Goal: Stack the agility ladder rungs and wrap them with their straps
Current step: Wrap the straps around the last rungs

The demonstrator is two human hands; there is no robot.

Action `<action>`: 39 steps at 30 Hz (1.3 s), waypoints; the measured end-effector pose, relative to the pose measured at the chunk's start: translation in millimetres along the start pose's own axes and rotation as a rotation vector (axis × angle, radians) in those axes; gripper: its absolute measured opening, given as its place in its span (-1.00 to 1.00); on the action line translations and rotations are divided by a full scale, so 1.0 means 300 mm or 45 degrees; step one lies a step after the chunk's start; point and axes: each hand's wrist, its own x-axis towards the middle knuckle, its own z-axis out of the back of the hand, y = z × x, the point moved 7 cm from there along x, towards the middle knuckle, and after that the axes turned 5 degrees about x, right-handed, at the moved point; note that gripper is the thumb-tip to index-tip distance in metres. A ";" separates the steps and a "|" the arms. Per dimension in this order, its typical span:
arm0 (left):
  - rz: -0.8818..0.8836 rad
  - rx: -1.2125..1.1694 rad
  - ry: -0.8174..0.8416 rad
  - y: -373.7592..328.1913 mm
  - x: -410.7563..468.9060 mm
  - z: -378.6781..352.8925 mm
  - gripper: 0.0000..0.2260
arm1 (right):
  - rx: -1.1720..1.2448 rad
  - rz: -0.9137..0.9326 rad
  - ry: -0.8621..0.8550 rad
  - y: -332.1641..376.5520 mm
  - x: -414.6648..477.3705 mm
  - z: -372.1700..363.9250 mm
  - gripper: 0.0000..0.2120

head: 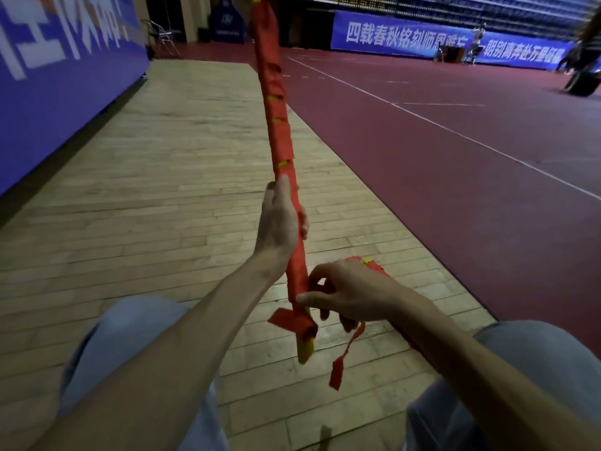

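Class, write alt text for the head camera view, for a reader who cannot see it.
A person's left hand grips a long bundle of ladder rungs wound in red strap, above a wooden floor. The right hand pinches the strap near the bundle's lower end, where a loose strap end dangles.

Bundle [276,92]: upright before me, over floorboards [162,190].
Left hand [279,219]: gripping it.
Right hand [351,292]: below, pinching the strap [337,372].

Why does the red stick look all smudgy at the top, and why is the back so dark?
Head view: the strap-wrapped rung bundle is motion-blurred toward its top and the blue banner smears; the left hand and right hand look sharper. Head view: dim light leaves the far stands nearly black.
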 end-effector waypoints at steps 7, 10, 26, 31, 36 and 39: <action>0.091 -0.044 0.060 0.012 0.023 0.004 -0.68 | -0.238 0.093 -0.127 0.024 0.007 -0.004 -0.70; 0.059 -0.062 0.103 -0.005 0.022 0.012 -0.78 | 0.140 0.170 0.069 0.044 -0.027 0.010 -0.89; 0.080 -0.211 0.116 0.008 -0.018 -0.037 -0.76 | -0.202 -0.028 0.049 -0.044 -0.006 0.012 -0.81; -0.062 -0.224 -0.126 -0.009 0.008 0.029 -0.70 | -0.042 0.064 0.016 -0.013 -0.004 0.002 -0.74; -0.046 -0.092 -0.102 0.009 -0.006 0.021 -0.73 | -0.143 0.076 -0.157 0.001 0.003 0.002 -0.77; 0.012 -0.072 -0.036 0.006 -0.002 0.014 -0.74 | -0.105 0.107 -0.150 0.000 -0.009 0.024 -0.77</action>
